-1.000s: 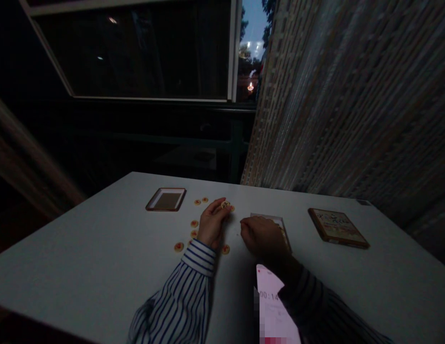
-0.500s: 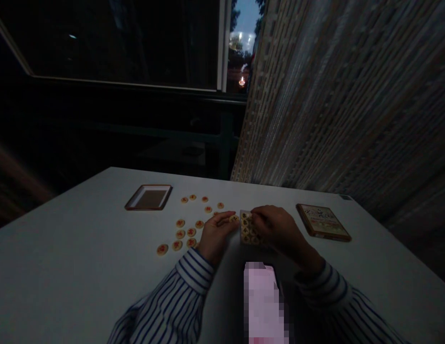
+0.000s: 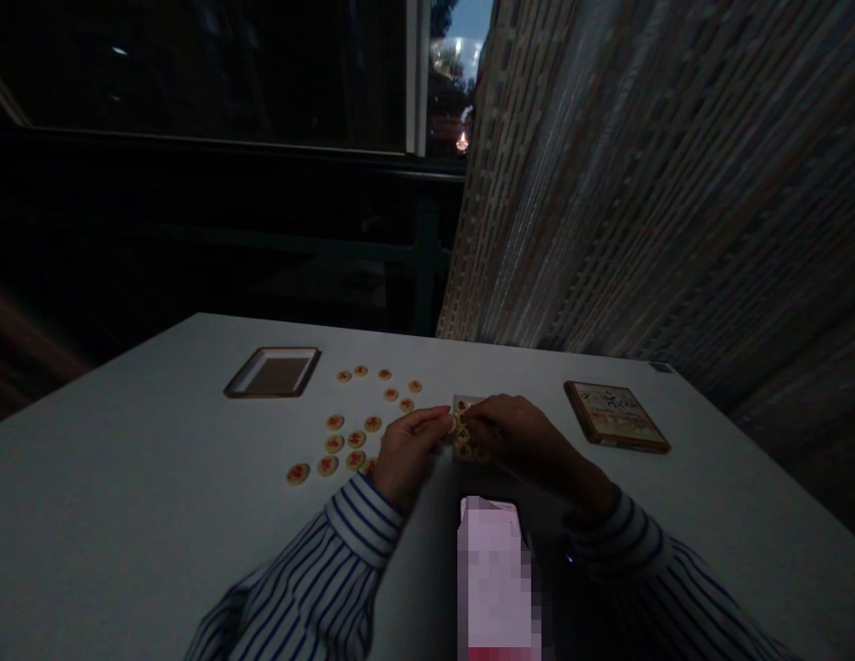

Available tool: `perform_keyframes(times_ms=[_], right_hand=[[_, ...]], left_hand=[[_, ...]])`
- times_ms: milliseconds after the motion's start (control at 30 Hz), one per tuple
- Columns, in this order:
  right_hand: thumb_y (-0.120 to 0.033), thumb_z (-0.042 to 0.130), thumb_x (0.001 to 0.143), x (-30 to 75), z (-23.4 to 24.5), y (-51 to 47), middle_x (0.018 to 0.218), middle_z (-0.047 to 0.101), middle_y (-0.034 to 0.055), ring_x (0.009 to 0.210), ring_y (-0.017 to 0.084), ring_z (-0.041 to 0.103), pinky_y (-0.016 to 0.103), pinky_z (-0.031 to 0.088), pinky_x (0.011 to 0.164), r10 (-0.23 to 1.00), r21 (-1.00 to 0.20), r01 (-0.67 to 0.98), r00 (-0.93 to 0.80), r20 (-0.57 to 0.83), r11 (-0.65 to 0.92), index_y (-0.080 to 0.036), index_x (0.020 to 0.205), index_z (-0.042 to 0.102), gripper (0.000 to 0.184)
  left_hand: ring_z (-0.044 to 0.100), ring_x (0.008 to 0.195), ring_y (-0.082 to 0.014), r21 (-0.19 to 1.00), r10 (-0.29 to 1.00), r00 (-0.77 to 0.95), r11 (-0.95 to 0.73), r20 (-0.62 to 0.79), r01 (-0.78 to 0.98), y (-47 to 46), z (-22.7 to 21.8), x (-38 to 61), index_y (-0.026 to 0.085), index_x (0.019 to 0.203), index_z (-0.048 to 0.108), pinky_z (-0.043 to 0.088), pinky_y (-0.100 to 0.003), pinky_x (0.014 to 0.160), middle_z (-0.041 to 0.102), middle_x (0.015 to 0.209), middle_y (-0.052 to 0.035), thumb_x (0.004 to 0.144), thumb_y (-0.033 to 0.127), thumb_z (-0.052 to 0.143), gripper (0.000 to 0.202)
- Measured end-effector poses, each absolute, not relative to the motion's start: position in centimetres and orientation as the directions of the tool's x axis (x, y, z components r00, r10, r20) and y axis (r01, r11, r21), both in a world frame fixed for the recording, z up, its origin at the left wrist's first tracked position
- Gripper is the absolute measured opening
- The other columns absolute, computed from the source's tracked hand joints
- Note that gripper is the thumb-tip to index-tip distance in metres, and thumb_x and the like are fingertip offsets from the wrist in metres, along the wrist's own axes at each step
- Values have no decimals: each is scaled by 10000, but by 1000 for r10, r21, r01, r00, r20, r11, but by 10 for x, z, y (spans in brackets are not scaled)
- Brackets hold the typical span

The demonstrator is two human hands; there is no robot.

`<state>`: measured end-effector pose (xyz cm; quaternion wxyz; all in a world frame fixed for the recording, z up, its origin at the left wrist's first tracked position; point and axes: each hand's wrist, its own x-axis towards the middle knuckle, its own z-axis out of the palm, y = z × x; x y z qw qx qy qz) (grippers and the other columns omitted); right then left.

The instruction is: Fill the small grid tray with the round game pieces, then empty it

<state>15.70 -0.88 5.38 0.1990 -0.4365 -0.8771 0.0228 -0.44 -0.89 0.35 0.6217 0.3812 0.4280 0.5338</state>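
Both hands meet at a small clear tray (image 3: pixel 466 447) of round wooden game pieces near the middle of the white table (image 3: pixel 158 496). My left hand (image 3: pixel 408 452) pinches one pale round piece at the tray's left edge. My right hand (image 3: pixel 515 435) is curled over the tray's right side, fingertips on the pieces in it. Several loose round pieces with red marks (image 3: pixel 344 442) lie scattered to the left of my left hand. Both sleeves are striped.
An open box half with a brown inside (image 3: pixel 273 372) lies at the far left. A flat box lid with a picture (image 3: pixel 615 415) lies at the right. A phone (image 3: pixel 494 574) lies close to me. A woven blind hangs on the right, and a dark window is behind.
My left hand carried a round piece from the scattered group over to the tray. My right hand shifted onto the tray. The camera tilted down and to the right.
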Motion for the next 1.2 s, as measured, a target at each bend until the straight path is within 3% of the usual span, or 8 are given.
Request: perform_keyframes(times_ms=[167,367,633,733,867,967,1200], right_hand=[[-227,453,850,157,50,-7,819,660,15,758,127,570,247,376,690,770,-243,739,-547,328,628,-196,889,627,180],[-294,469,856,157,47,-7,854,662,22,792,135,576,253,385,702,773,-235,746,-542,331,623,-201,953,620,201],[-376,482,849,158,54,-9,882,661,35,815,156,576,276,395,706,782,-249,750,-528,332,612,-204,1040,593,280],[-374,497,841,159,54,-10,906,658,40,818,160,572,282,392,706,773,-238,744,-543,328,624,-203,1066,583,295],[-384,504,835,160,52,-10,902,654,45,813,165,567,290,383,702,758,-192,752,-544,359,631,-204,1056,586,296],[-406,503,831,160,49,-8,895,649,50,817,169,564,295,375,707,750,-149,763,-543,378,628,-199,1025,596,299],[-402,482,842,162,45,-5,915,641,61,839,167,559,288,359,706,719,-114,743,-578,386,659,-198,1027,591,296]], left_hand=[[593,631,-134,954,994,55,107,-96,-281,-9,3,-5,155,909,690,442,-246,617,689,703,-37,641,311,695,311],[614,831,-177,949,993,115,53,-17,-311,-9,7,-3,182,912,699,458,-291,785,703,840,-50,678,294,663,261],[589,972,-193,935,980,196,30,43,-355,-10,4,-3,188,990,670,438,-315,875,671,1017,-69,703,304,648,311],[612,900,-178,934,984,173,22,43,-357,-9,3,-3,179,994,662,463,-301,830,680,981,-67,693,291,661,321],[622,709,-131,927,993,117,37,7,-372,-8,3,-3,163,880,674,485,-253,703,695,777,-39,651,272,700,255],[616,697,-131,932,996,93,37,-3,-361,-8,3,-3,147,800,683,480,-254,698,694,761,-46,630,281,714,220],[614,732,-131,931,996,89,42,-10,-363,-8,1,-2,151,809,691,468,-255,726,698,796,-49,636,293,707,224]])
